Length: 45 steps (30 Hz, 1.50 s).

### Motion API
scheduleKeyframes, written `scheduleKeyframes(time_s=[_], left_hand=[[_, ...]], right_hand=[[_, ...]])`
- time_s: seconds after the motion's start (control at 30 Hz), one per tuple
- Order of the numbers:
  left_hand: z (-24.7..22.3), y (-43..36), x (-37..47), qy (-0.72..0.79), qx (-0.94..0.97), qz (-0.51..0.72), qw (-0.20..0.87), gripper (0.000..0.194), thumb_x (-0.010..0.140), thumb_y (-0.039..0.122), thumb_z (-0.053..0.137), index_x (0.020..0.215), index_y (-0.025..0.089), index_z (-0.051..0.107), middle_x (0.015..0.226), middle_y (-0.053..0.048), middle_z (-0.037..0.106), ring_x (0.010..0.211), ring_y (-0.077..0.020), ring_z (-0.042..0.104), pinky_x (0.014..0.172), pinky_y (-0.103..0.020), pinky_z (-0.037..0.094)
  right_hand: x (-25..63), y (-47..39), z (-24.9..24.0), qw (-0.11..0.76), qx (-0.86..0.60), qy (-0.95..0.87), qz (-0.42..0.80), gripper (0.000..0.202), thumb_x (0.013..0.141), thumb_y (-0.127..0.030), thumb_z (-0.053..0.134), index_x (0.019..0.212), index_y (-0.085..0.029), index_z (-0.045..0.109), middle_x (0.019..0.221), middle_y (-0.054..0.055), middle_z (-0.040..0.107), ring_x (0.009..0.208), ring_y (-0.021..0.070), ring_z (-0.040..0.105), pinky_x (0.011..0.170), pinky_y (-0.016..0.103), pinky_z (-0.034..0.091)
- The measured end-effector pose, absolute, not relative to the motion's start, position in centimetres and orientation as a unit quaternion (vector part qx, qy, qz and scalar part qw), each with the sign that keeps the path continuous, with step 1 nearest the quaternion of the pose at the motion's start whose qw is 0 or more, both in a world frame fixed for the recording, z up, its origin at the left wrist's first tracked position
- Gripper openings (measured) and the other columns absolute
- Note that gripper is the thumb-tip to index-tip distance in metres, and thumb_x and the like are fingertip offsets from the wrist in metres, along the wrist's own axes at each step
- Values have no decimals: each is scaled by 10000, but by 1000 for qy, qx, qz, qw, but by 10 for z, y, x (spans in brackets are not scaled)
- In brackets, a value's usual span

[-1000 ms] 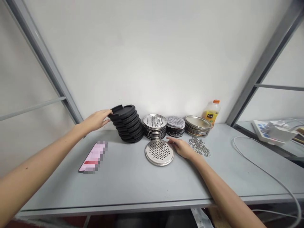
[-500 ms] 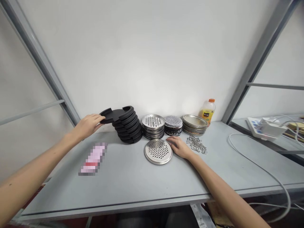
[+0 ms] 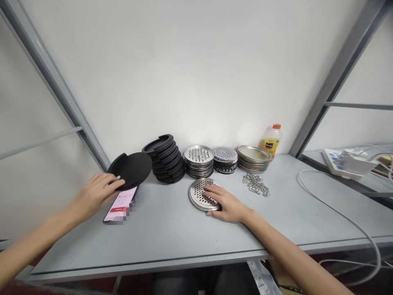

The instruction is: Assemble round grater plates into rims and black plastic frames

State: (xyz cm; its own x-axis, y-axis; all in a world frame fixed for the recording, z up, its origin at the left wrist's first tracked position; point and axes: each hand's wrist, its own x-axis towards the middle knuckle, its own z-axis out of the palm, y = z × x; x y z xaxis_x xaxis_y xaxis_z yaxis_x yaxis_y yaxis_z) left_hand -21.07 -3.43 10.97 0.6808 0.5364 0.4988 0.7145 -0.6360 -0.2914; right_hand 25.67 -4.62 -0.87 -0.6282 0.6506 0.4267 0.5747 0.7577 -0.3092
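My left hand (image 3: pixel 102 189) pinches the rim of a round black plastic holder (image 3: pixel 132 169). The holder is tilted in the air, left of a tall stack of similar black holders (image 3: pixel 167 166) and partly above a phone (image 3: pixel 118 208). Across the right part of a round metal grater disc (image 3: pixel 199 196) lies my right hand (image 3: pixel 225 203). Its fingers are stretched over the holes, and the thumb is near the front rim. The disc is flat on the grey table, and my hand hides its right side.
Along the wall stand a stack of grater discs (image 3: pixel 199 157), finer grater discs (image 3: pixel 225 157) and plain metal discs (image 3: pixel 254 155). Metal hooks (image 3: pixel 256 184) lie in a pile before a bottle (image 3: pixel 272 141). A white cable (image 3: pixel 334 213) loops at right, near a power strip (image 3: pixel 337 166).
My left hand has lifted the top black holder off the stack and brought it left and nearer. My right hand has slid from beside the grater disc onto it.
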Motion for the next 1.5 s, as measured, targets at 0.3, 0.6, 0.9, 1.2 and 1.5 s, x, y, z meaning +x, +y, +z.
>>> scheduleKeyframes(time_s=[0.3,0.6,0.9,1.2,1.5], left_hand=[[57,-89,-129,-230,-959,-132,98,312,917,99,461,1177,238,563,930,-84,614,924,-231,569,835,-397,480],[28,-62,-66,-220,-966,-138,13,326,910,95,464,1192,224,566,1006,-101,594,1019,-248,535,896,-428,473],[22,-30,-21,-287,-908,-268,-145,484,838,282,582,1309,227,484,1402,-112,428,1273,-275,433,1077,-436,363],[6,-13,-6,-270,-929,-219,-126,464,915,389,506,1362,266,478,1433,-81,452,1373,-293,305,1105,-527,266],[18,-13,-22,-261,-942,-130,-167,949,646,551,767,1446,271,339,1543,-89,240,1425,-366,130,1130,-581,162]], right_hand=[[261,-45,-7,276,-360,-891,14,476,908,-414,510,1317,-172,494,1318,150,565,1251,298,502,1051,491,412],[273,-45,-5,378,-411,-829,24,402,963,-327,384,1340,-218,468,1275,111,606,1146,241,593,958,398,502],[265,-44,-9,297,-335,-894,-27,461,917,-434,495,1320,-213,522,1302,130,587,1214,287,541,1008,460,460],[254,-53,1,261,-319,-911,11,508,830,-512,575,1237,-208,580,1259,141,608,1176,307,547,996,474,433],[275,-19,9,330,-441,-832,58,336,951,-363,392,924,-206,688,886,83,700,825,213,642,772,338,505]])
